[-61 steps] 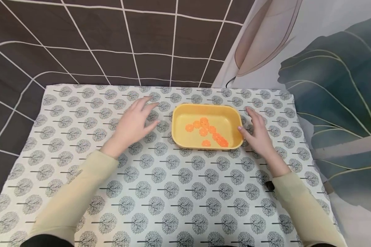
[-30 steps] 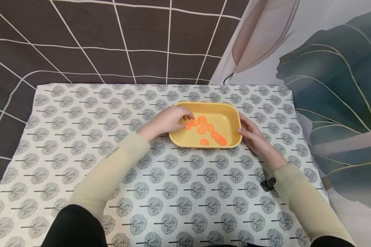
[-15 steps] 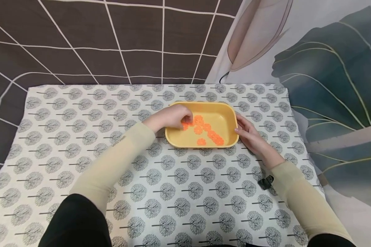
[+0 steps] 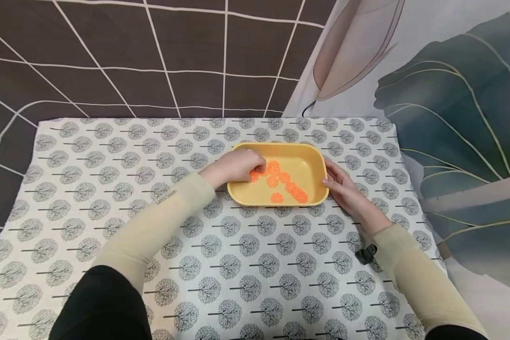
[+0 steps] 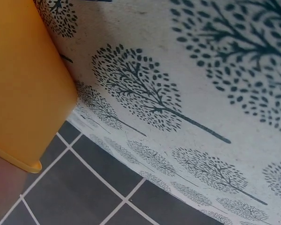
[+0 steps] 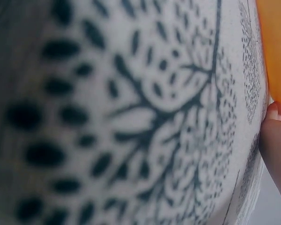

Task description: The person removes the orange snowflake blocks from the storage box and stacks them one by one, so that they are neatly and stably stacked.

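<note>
A yellow plastic box (image 4: 233,196) with rounded corners stands on the cloth in the head view. Flat orange slices (image 4: 297,192), scalloped like carrot slices, lie on its floor, some overlapping. My left hand (image 4: 240,166) reaches over the left rim with fingers curled down and pinches at a slice (image 4: 254,176) there; the fingertips are partly hidden. At the right end, my right hand (image 4: 344,186) grips the box, thumb at the rim and fingers along the outer wall. The left wrist view has the box wall (image 5: 28,75) close by; the right wrist view shows a box edge (image 6: 277,47).
A white cloth (image 4: 221,293) printed with grey trees covers the table. Behind it hangs a dark curtain (image 4: 131,42) with white grid lines. A leaf-patterned sheet (image 4: 450,118) hangs at the right. A small black device (image 4: 366,254) sits by the right wrist.
My left hand has moved right from above the cloth into the box and curled its fingers at the left slices. My right hand has closed on the box's right end.
</note>
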The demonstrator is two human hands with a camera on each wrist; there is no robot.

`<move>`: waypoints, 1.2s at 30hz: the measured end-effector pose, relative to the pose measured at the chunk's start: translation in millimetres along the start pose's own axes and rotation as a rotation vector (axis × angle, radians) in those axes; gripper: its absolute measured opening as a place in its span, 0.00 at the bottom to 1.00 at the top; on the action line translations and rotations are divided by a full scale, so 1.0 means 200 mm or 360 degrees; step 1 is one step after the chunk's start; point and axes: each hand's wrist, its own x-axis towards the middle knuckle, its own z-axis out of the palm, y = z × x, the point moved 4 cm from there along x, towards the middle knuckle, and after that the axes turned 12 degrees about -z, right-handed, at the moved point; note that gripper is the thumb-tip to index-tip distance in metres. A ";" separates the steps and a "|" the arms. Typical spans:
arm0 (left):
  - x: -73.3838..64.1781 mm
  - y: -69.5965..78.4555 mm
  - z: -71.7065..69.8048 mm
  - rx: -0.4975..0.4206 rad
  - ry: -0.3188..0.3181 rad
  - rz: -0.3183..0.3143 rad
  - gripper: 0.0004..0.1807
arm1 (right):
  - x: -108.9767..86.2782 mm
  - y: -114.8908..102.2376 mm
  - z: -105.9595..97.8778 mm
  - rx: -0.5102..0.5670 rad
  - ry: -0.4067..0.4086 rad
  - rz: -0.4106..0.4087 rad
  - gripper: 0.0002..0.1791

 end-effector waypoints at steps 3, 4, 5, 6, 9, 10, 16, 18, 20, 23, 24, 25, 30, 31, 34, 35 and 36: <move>0.00 0.00 0.00 -0.0012 -0.0009 -0.0016 0.16 | 0.00 0.00 0.00 0.0005 0.0002 0.0000 0.40; -0.01 0.00 0.00 -0.0017 -0.0013 -0.0020 0.16 | 0.00 0.00 0.00 0.0004 0.0000 -0.0004 0.40; -0.01 0.00 0.00 -0.0027 -0.0016 -0.0025 0.16 | 0.00 0.00 0.00 0.0005 -0.0002 -0.0004 0.40; -0.01 0.00 0.00 -0.0038 -0.0017 -0.0029 0.16 | 0.00 0.00 0.00 0.0006 -0.0002 -0.0006 0.40; -0.01 -0.01 0.00 -0.0068 -0.0011 -0.0029 0.13 | 0.00 0.00 0.01 0.0005 -0.0003 -0.0003 0.40; -0.01 -0.01 0.00 -0.0075 -0.0007 -0.0023 0.11 | 0.00 -0.01 0.01 0.0001 -0.0003 -0.0005 0.40; 0.00 -0.02 0.00 -0.0156 0.0011 0.0035 0.06 | 0.01 0.00 0.01 -0.0012 0.0002 -0.0001 0.40; 0.00 -0.03 0.00 -0.0224 0.0026 0.0067 0.04 | 0.01 0.00 0.01 -0.0008 0.0000 0.0005 0.40; 0.00 -0.04 -0.01 -0.0306 0.0035 0.0094 0.02 | 0.01 0.00 0.01 0.0000 -0.0002 0.0004 0.40; -0.01 -0.04 -0.04 -0.0409 0.0049 0.0132 0.02 | 0.01 0.00 0.02 0.0027 0.0001 -0.0026 0.40; -0.02 -0.04 -0.05 -0.0446 0.0045 0.0134 0.01 | 0.01 0.00 0.02 0.0030 0.0000 -0.0036 0.40; -0.02 -0.05 -0.06 -0.0482 0.0047 0.0134 0.01 | 0.01 0.01 0.02 0.0037 0.0000 -0.0045 0.40; -0.07 -0.09 -0.15 -0.0710 0.0094 0.0085 0.04 | 0.00 0.01 0.01 0.0049 0.0009 -0.0046 0.40; -0.08 -0.11 -0.16 -0.0756 0.0112 0.0067 0.04 | 0.00 0.01 0.01 0.0053 0.0012 -0.0048 0.39; -0.14 -0.17 -0.21 -0.0889 0.0169 -0.0005 0.05 | 0.01 0.01 0.01 0.0062 0.0016 -0.0064 0.39; -0.16 -0.19 -0.22 -0.0930 0.0188 -0.0032 0.05 | 0.01 0.01 0.01 0.0065 0.0016 -0.0068 0.39; -0.18 -0.22 -0.23 -0.0968 0.0206 -0.0065 0.05 | 0.01 0.01 0.01 0.0071 0.0015 -0.0070 0.39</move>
